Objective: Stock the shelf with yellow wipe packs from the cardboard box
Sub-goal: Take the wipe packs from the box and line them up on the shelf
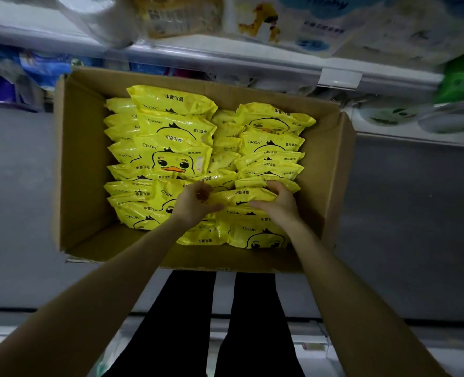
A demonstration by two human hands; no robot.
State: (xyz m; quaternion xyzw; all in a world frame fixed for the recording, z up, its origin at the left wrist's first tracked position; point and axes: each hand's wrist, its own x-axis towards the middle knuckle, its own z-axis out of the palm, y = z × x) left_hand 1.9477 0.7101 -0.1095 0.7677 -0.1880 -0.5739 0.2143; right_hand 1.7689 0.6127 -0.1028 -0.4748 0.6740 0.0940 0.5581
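Floor (16, 186): grey, cardboard box (84, 164) open on it, shelf (225, 57) edge at its 12 o'clock.
Wipe packs (171, 159): yellow, duck-printed, lying in rows that fill the box.
Left hand (198, 202): fingers curled round the 9 o'clock end of one pack (241, 195) toward the box's 6 o'clock side.
Right hand (277, 202): gripping that pack's 3 o'clock end.
Trousers (182, 322): black, at 6 o'clock.

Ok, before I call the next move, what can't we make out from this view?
Head view only.
How many packs are gripped: left hand and right hand curl round one yellow pack, hiding what's beneath.
Lower layers in the cardboard box: covered by the top packs.
Shelf goods above: blurred, labels unreadable.
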